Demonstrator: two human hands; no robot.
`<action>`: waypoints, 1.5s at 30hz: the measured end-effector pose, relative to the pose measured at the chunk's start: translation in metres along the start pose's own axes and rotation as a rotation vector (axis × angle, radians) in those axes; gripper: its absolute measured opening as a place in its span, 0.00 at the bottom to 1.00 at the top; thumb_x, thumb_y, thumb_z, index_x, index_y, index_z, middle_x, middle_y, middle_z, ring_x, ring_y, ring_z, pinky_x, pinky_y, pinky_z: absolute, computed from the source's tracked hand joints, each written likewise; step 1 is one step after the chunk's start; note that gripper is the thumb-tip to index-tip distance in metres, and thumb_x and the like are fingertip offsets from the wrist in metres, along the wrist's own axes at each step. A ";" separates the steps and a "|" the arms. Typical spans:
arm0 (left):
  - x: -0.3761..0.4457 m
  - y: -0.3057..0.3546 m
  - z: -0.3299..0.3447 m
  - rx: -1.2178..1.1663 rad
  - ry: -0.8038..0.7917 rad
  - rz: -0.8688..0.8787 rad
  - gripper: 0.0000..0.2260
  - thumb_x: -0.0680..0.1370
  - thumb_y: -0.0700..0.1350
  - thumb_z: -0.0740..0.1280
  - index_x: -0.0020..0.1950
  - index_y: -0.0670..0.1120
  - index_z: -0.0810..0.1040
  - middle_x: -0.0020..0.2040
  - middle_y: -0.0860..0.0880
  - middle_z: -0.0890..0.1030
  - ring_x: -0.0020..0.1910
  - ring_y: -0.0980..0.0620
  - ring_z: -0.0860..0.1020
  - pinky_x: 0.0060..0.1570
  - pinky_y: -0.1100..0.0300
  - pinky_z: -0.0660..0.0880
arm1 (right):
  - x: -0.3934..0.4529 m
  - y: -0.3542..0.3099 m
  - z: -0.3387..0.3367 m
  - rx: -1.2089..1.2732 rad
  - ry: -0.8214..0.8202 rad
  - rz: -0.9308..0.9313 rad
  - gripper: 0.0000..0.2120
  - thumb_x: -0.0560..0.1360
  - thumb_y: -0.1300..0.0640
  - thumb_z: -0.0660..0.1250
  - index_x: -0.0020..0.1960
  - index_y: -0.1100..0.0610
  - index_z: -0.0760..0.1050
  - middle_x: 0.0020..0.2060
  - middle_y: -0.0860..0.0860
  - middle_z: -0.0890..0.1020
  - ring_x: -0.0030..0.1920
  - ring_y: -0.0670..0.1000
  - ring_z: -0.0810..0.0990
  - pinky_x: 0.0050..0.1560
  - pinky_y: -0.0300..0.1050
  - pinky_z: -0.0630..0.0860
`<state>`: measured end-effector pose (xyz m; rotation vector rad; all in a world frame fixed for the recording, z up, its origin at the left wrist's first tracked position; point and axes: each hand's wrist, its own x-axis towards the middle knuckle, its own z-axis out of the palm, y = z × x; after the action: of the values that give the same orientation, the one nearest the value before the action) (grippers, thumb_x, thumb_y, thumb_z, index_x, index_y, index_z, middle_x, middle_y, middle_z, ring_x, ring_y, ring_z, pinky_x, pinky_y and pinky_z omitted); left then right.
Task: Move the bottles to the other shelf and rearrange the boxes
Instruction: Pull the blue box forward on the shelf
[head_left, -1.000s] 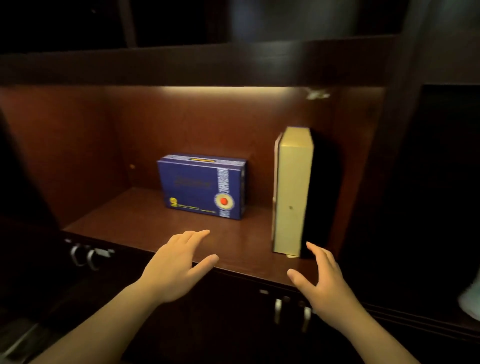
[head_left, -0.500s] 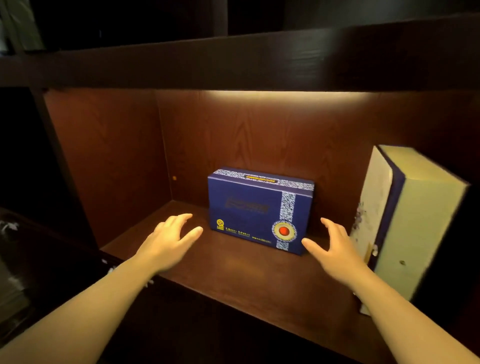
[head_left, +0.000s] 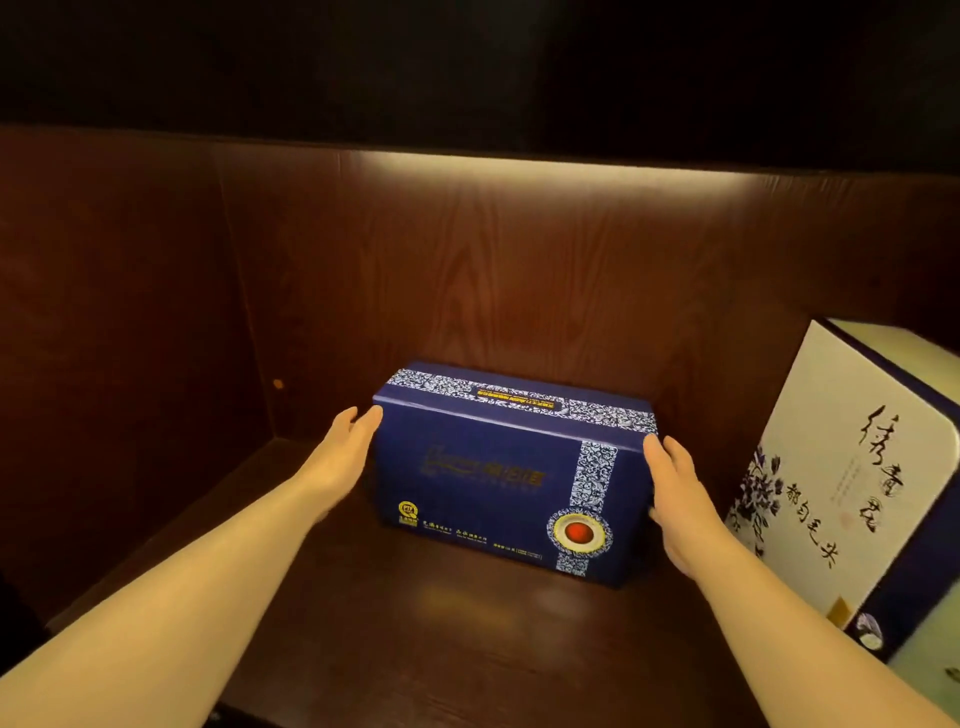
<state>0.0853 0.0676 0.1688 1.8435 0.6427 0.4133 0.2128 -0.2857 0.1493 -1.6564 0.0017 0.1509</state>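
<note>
A dark blue box (head_left: 498, 473) with a white patterned band and a red dot emblem stands on the wooden shelf (head_left: 415, 634), close to the back wall. My left hand (head_left: 345, 457) lies flat against its left end. My right hand (head_left: 675, 493) presses on its right end, so the box sits clamped between both palms. A tall cream and blue box (head_left: 852, 478) with black calligraphy stands upright at the right, just beyond my right hand. No bottles are in view.
The shelf is a dark wood compartment with a left side wall (head_left: 119, 364), a back panel (head_left: 519, 270) lit by a light strip under the board above, and open shelf surface in front of the blue box.
The view has moved closer into the compartment. Both hands have reached forward from open air in front of the blue box and now touch its two ends.
</note>
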 end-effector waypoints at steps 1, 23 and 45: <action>0.008 0.002 0.006 -0.077 -0.036 -0.018 0.29 0.82 0.63 0.51 0.80 0.51 0.57 0.79 0.48 0.63 0.72 0.51 0.64 0.68 0.50 0.58 | 0.005 0.000 0.003 0.047 0.019 0.036 0.42 0.66 0.25 0.63 0.76 0.40 0.61 0.65 0.39 0.78 0.56 0.43 0.77 0.53 0.48 0.70; -0.032 -0.032 -0.069 -0.537 -0.250 -0.038 0.32 0.79 0.70 0.46 0.77 0.57 0.63 0.76 0.51 0.68 0.75 0.47 0.64 0.74 0.39 0.51 | -0.093 0.007 0.053 0.207 0.169 0.013 0.14 0.78 0.40 0.59 0.60 0.36 0.77 0.47 0.41 0.87 0.45 0.43 0.86 0.44 0.48 0.77; -0.104 -0.092 -0.168 -0.448 -0.355 0.050 0.27 0.79 0.70 0.46 0.72 0.62 0.68 0.70 0.54 0.71 0.71 0.49 0.65 0.72 0.41 0.55 | -0.212 0.030 0.106 0.181 0.130 -0.118 0.15 0.84 0.44 0.53 0.63 0.39 0.75 0.50 0.36 0.86 0.47 0.35 0.83 0.46 0.41 0.69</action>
<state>-0.1137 0.1542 0.1439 1.4550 0.2352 0.2293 -0.0108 -0.2027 0.1315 -1.4781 0.0157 -0.0464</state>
